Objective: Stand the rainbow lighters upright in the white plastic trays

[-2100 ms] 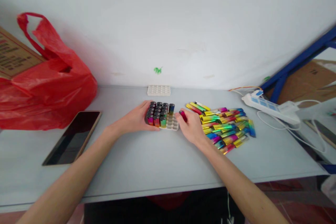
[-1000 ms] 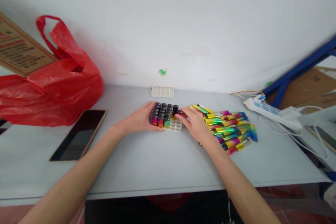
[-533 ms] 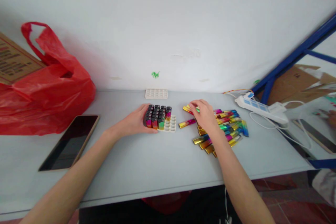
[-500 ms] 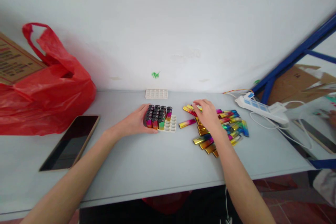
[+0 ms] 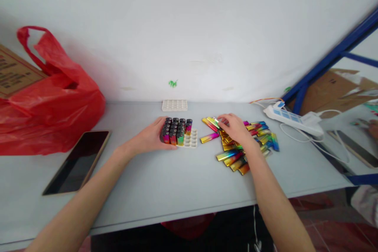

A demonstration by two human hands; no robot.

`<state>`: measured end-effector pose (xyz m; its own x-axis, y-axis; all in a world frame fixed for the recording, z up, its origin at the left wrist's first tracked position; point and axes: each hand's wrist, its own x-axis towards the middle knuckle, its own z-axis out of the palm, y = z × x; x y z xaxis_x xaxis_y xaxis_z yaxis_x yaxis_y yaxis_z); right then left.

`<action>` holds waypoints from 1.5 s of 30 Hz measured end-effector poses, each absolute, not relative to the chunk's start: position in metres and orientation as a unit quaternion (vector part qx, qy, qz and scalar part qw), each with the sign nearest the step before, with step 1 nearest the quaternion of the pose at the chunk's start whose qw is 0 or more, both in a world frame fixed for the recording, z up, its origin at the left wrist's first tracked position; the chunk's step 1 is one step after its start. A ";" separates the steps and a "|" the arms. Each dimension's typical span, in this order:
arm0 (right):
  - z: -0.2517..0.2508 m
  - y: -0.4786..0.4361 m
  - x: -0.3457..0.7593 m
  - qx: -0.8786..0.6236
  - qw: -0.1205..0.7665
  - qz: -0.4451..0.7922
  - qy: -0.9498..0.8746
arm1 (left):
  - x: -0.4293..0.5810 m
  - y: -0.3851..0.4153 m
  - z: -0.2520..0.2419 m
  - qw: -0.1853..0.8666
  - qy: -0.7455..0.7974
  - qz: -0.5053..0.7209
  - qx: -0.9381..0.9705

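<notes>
**While the left hand is wrapped, the right hand is half curled**

When read from the left, the grey worktop carries a red plastic bag and a flat black-screened phone. Left-hand fingers clasp the left side of upright, black-topped metallic multicoloured pieces, seated in a white plastic well tray. Right-hand fingers, partly bent, are at a pile of flat, shiny multicoloured pieces; any hold cannot be determined. Farther right lies a white power strip.

The white wall is marked by a green patch. The grey tabletop is placed against it; reddish floor tiles are exposed below.
</notes>
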<state>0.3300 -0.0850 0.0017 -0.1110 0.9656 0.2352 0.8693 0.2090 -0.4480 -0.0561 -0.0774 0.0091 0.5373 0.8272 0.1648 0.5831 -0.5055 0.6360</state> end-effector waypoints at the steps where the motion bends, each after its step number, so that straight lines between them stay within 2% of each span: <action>1: 0.001 -0.086 0.329 -0.616 0.256 0.094 -0.739 | -0.056 -0.077 0.009 0.263 0.421 0.233 0.836; 4: 0.001 -0.088 0.327 -0.598 0.272 0.080 -0.750 | -0.056 -0.078 0.010 0.266 0.419 0.233 0.836; 14: -0.006 -0.091 0.311 -0.626 0.233 0.064 -0.742 | -0.056 -0.077 0.009 0.271 0.420 0.230 0.835; 20: 0.011 -0.095 0.308 -0.613 0.352 0.076 -0.703 | -0.057 -0.077 0.008 0.267 0.426 0.225 0.835; 24: 0.021 -0.099 0.298 -0.607 0.460 0.187 -0.621 | -0.057 -0.078 0.008 0.273 0.423 0.229 0.833; 28: 0.025 -0.103 0.279 -0.528 0.552 0.369 -0.529 | -0.057 -0.077 0.007 0.275 0.429 0.224 0.831; 32: 0.031 -0.112 0.258 -0.442 0.538 0.542 -0.471 | -0.058 -0.076 0.005 0.273 0.422 0.228 0.834; 35: 0.033 -0.120 0.244 -0.401 0.492 0.605 -0.481 | -0.058 -0.076 0.005 0.270 0.413 0.236 0.837; 39: 0.028 -0.125 0.230 -0.446 0.457 0.556 -0.532 | -0.057 -0.077 0.007 0.272 0.414 0.233 0.837; 45: 0.025 -0.131 0.222 -0.536 0.439 0.288 -0.662 | -0.057 -0.078 0.009 0.276 0.422 0.229 0.832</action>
